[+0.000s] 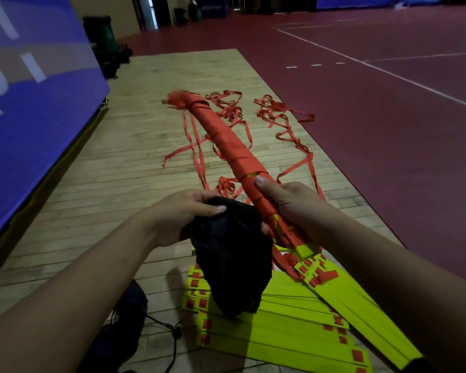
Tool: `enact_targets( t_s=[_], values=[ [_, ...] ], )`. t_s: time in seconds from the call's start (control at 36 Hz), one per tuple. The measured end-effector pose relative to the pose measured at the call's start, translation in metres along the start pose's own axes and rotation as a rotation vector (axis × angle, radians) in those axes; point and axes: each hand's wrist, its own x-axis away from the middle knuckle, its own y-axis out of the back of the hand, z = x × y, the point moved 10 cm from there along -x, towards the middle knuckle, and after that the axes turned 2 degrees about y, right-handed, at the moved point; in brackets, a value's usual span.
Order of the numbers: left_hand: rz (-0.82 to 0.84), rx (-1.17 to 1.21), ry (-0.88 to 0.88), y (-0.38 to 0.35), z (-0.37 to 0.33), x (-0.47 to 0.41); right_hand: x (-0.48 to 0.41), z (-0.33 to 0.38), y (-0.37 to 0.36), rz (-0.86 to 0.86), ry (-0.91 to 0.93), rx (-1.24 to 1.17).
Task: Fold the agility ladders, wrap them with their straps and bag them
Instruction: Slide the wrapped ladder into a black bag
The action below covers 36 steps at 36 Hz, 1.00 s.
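Grips wrapped ladder [226, 138] in right hand [293, 208], bag [232, 259] in left hand [183, 214]; remains to bag it and wrap second ladder [293, 327].

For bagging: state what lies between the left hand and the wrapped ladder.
Head view: the black bag's bunched top, which the left hand grips, beside the wrapped ladder.

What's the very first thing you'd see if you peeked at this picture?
The long bundle wrapped in red straps jumps out first: the right hand grips its near end in the middle, and it points away across the pale wooden floor. Beside it the left hand holds a floppy black fabric bag. At the bottom lie bright yellow-green flat ladder rungs, and loose red straps tangle farther off.
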Motion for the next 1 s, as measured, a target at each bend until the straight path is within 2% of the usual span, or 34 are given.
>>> enact_targets(
  t_s=[0.08, 0.19, 0.25, 0.28, 0.36, 0.58, 0.78, 0.89, 0.94, 1.0],
  values=[
    [-0.137, 0.106, -0.012, 0.02, -0.002, -0.002, 0.0, 0.006, 0.003, -0.065, 0.05, 0.079],
    [-0.543, 0.157, -0.169, 0.069, -0.018, 0.006, 0.005, 0.016, -0.002, -0.137, 0.111, 0.026],
    [-0.634, 0.132, -0.247, 0.071, -0.025, 0.011, 0.007, 0.016, -0.009, -0.145, 0.107, -0.054],
    [-0.606, 0.13, -0.266, 0.062, -0.028, 0.011, 0.008, 0.016, -0.013, -0.142, 0.105, -0.111],
    [-0.379, 0.109, -0.264, 0.015, -0.027, 0.003, 0.006, 0.013, -0.023, -0.135, 0.093, -0.255],
    [-0.115, 0.186, -0.197, -0.024, -0.019, 0.005, 0.003, -0.006, -0.015, -0.183, 0.008, -0.313],
    [-0.23, 0.505, -0.102, 0.014, -0.014, 0.017, 0.003, -0.013, 0.012, -0.235, -0.033, -0.314],
    [-0.223, 0.879, -0.085, 0.012, -0.011, 0.019, 0.004, -0.008, 0.019, -0.231, -0.018, -0.3],
    [-0.181, 0.909, -0.063, 0.003, -0.012, 0.019, 0.004, -0.003, 0.019, -0.23, 0.001, -0.286],
    [-0.146, 0.791, -0.013, -0.006, -0.013, 0.019, 0.005, -0.001, 0.018, -0.219, 0.009, -0.268]
  ],
)
